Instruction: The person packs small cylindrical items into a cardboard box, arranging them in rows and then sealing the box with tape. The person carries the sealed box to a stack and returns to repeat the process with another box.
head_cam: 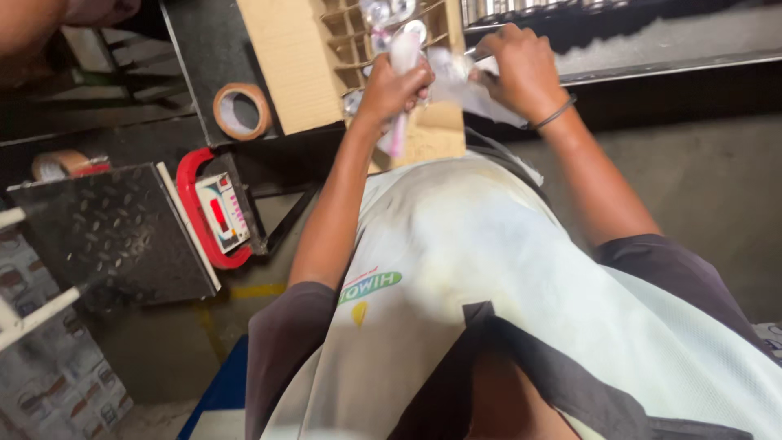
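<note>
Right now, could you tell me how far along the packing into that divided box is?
Done: some cells of the divided cardboard box already hold clear, shiny items. In hand: the left hand grips a wrapped item, and the right hand holds clear wrapping beside it. Left: several cells look empty, and the tape roll lies apart from both hands.

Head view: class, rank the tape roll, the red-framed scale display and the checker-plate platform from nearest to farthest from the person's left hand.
From the left hand:
1. Tape roll, just to its left on the dark surface.
2. Scale display, lower left.
3. Checker-plate platform, far left, beyond the display.
</note>
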